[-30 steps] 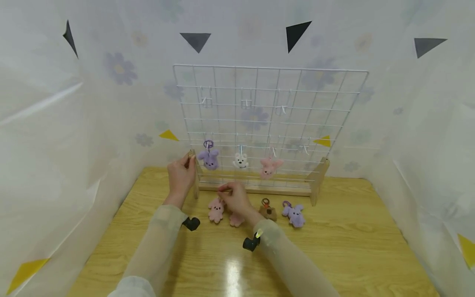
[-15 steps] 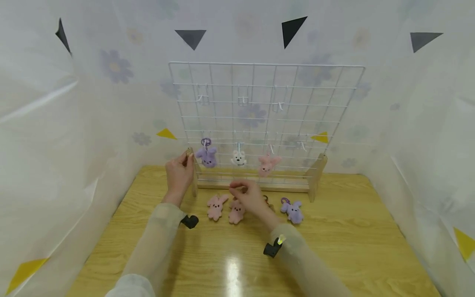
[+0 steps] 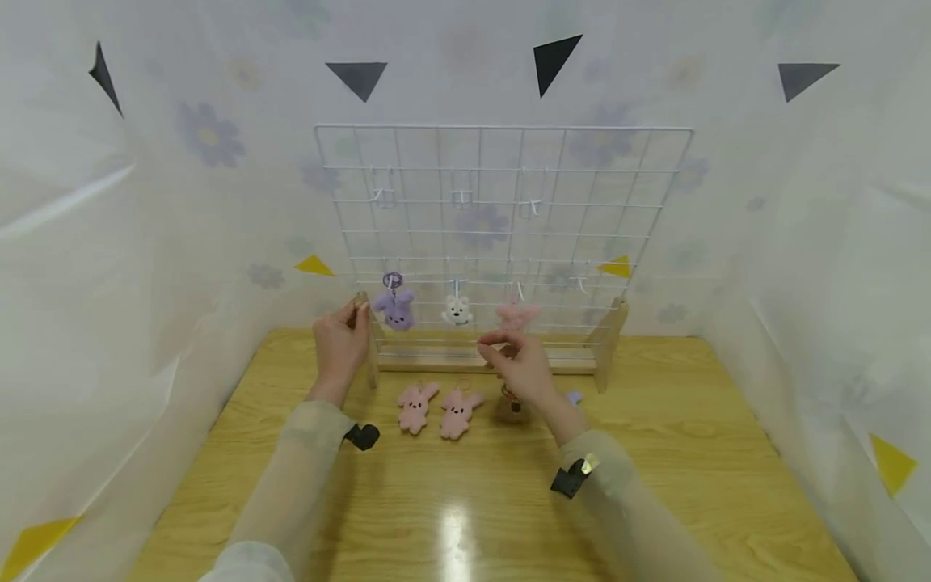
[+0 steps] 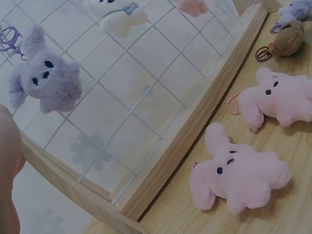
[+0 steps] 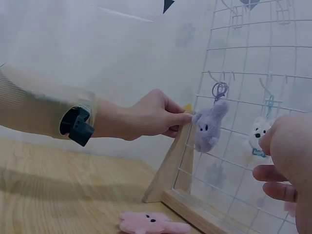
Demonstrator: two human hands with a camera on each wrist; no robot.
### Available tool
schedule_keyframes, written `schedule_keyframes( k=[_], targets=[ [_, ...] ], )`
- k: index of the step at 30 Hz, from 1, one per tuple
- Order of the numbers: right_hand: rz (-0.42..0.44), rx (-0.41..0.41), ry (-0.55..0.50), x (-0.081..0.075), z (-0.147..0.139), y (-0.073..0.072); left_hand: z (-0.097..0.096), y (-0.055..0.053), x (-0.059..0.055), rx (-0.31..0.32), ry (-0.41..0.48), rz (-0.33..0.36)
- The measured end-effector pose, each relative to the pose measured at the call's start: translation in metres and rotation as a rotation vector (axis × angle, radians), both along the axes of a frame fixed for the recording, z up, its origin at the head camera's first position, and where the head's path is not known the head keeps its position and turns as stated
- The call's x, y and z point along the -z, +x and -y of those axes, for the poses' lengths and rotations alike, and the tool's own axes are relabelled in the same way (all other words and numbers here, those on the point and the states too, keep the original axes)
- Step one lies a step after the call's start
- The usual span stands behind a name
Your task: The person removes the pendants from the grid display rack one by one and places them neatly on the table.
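Note:
My left hand (image 3: 340, 343) grips the top of the left wooden post of a white wire grid rack (image 3: 480, 232), thumb and fingers around its edge, as the right wrist view also shows. My right hand (image 3: 522, 368) hovers in front of the rack's lower right half, fingers loosely bent, with nothing visible in it. Below it lies a brown plush keychain (image 3: 512, 410), partly hidden, and a purple one (image 3: 575, 398) mostly covered by the wrist. To its left, two pink plush bunny keychains (image 3: 414, 408) lie side by side on the table.
From the rack's lower hooks hang a purple plush bunny (image 3: 395, 309), a white plush bear (image 3: 457, 309) and a pink plush (image 3: 515, 315). A bare lower hook (image 3: 579, 283) is at right; bare hooks (image 3: 461, 196) sit higher. The wooden table (image 3: 691, 453) meets a patterned curtain behind.
My right hand has moved away from the leftmost pink bunny keychain, rightward and up over the brown one. Both pink bunnies on the table are now uncovered. The left hand stays on the post.

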State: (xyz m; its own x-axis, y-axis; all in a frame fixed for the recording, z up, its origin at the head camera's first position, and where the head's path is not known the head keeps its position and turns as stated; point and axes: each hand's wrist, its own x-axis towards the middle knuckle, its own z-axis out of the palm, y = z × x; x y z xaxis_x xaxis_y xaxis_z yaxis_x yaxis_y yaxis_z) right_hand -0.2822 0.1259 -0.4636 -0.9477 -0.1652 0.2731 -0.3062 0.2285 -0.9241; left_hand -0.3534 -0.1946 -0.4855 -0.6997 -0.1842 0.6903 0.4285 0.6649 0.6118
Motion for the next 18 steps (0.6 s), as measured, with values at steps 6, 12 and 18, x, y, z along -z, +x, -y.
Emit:
schedule_keyframes(
  k=[6, 12, 18],
  targets=[
    [-0.044, 0.037, -0.006, -0.009, -0.02, -0.017, 0.001, -0.001, -0.001, -0.013, 0.004, -0.011],
    [-0.11, 0.117, -0.024, -0.019, -0.034, -0.029, 0.0, 0.002, -0.005, -0.009, 0.02, 0.027],
    [-0.131, 0.219, -0.038, -0.024, -0.042, -0.038, -0.003, 0.005, -0.005, -0.022, 0.012, 0.049]
  ],
)
